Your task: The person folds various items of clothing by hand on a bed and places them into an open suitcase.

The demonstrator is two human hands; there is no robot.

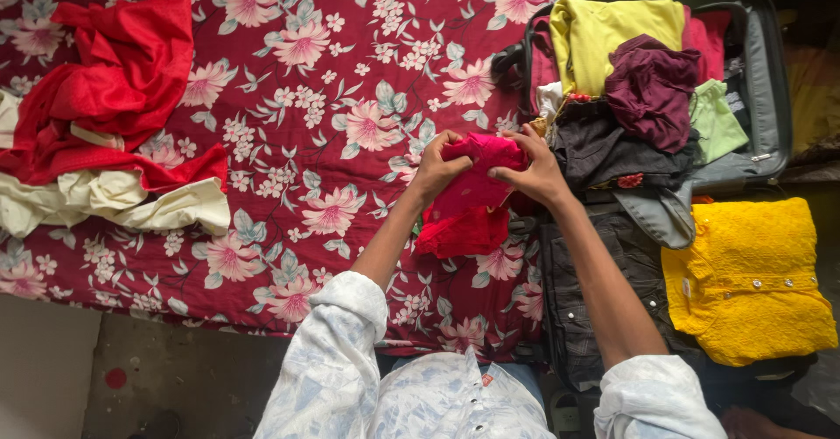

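Both my hands grip a small pink garment [479,170] over the bed's near edge. My left hand [435,170] pinches its left side. My right hand [535,173] holds its right side. Under the pink piece a red cloth [464,232] hangs down onto the floral sheet. Right beside my right hand stands an open suitcase [768,80] filled with clothes.
The bed has a dark red floral sheet [332,115]. A red garment [114,89] and a cream cloth [105,198] lie heaped at the left. In the suitcase are a yellow top [604,32], a maroon garment [652,85], dark clothes and a light green piece. A yellow buttoned garment [748,277] lies at right.
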